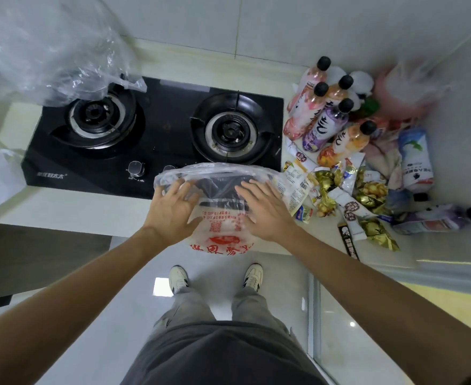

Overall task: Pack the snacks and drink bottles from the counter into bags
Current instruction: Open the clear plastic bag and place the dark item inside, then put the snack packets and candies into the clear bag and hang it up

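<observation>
1. Both hands meet at the centre of the frame over a clear plastic bag (220, 215) with red print. The left hand (170, 209) lies spread on the bag's left side, fingers straight and fanned apart, its grip loose and flat against the film rather than closed round it.
2. The right hand (262, 211) lies on the bag's right side in the same manner, fingers extended and slightly parted, pressing on the plastic; nothing is pinched in that grip so far as the view shows.
3. The bag hangs over the front edge of the counter (90, 209), its mouth at the top bulging toward the stove, its printed part drooping below the edge toward the floor.
4. Just behind the bag sits a black two-burner gas stove (156, 126), its knobs near the bag's upper rim.
5. To the right of centre, snack packets (367, 195) in gold, white and dark wrappers lie scattered on the counter, the nearest ones touching the bag's right side.
6. Above them, in the upper right, drink bottles (323, 118) with black caps stand clustered near the wall; another bottle (439, 219) lies on its side at the right edge.
7. A crumpled clear bag (48, 51) fills the upper left, overhanging the left burner.
8. A pink-tinted bag (406, 90) sits in the far right corner.
</observation>
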